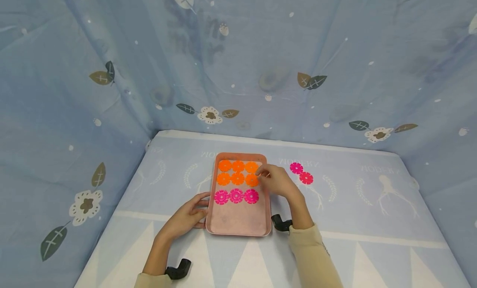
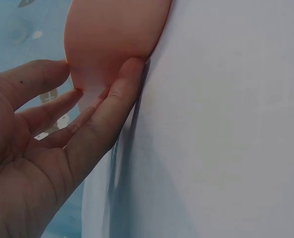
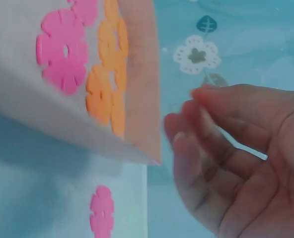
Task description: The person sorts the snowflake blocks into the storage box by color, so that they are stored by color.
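Observation:
A shallow pink tray (image 1: pixel 236 221) lies on the table. In its upper part are two rows of orange notched plastic discs (image 1: pixel 237 178), with a row of three pink notched discs (image 1: pixel 236 195) below. My left hand (image 1: pixel 187 216) touches the tray's left side; in the left wrist view its fingertips (image 2: pixel 132 67) rest along the outer wall. Bent loosely over the tray's right rim, beside the rightmost orange discs, is my right hand (image 1: pixel 276 180). In the right wrist view nothing shows between its fingers (image 3: pixel 186 153).
Two more pink discs (image 1: pixel 301 173) lie on the patterned tablecloth (image 1: pixel 354 205) right of the tray. A blue printed curtain (image 1: pixel 253 64) hangs behind the table and along both sides. Black wrist mounts (image 1: pixel 179 269) sit at both wrists.

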{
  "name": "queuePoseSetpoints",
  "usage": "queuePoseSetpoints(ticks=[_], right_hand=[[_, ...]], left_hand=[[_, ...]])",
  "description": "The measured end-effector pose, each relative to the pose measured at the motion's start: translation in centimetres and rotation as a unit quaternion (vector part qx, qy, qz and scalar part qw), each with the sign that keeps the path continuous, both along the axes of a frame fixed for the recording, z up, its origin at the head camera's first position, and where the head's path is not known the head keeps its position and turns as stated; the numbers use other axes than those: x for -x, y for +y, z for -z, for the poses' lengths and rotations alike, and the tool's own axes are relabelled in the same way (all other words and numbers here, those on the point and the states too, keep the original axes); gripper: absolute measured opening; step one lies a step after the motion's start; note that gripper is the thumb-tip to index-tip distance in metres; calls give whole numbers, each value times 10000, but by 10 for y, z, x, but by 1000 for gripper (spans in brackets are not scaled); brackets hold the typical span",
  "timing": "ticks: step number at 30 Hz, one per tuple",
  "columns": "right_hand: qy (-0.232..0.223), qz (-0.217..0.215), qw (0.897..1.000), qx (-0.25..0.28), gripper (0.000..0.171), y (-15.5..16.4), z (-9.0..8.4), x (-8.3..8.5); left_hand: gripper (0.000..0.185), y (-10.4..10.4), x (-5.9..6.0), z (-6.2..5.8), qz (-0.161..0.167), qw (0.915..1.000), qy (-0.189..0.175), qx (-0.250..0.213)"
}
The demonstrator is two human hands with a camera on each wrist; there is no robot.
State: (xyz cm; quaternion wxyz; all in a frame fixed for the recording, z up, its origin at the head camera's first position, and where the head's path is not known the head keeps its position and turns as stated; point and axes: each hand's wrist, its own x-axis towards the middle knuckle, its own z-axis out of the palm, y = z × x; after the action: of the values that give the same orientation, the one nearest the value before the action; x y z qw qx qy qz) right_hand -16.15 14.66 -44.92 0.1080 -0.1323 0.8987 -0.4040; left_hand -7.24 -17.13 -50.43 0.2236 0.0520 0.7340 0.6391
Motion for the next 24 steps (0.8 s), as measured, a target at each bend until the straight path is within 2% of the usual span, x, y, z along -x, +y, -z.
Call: queuePoseSetpoints(ticks=[4, 7, 17, 24], right_hand=[[-58, 295, 9959, 853, 17, 13, -3, -3], [-66, 486, 9911, 1238, 19, 22, -3, -6], [43, 911, 9845, 1498, 22, 52, -2, -17], [157, 1198, 9808, 1531, 25, 76, 7, -20]], left_hand=[[56, 0, 0, -1, -30, 10000, 11, 31], [56, 0, -1, -2, -39, 10000, -6, 16], [57, 0, -1, -1, 8, 10000, -6, 11], [56, -1, -1, 0, 5, 10000, 11, -35]])
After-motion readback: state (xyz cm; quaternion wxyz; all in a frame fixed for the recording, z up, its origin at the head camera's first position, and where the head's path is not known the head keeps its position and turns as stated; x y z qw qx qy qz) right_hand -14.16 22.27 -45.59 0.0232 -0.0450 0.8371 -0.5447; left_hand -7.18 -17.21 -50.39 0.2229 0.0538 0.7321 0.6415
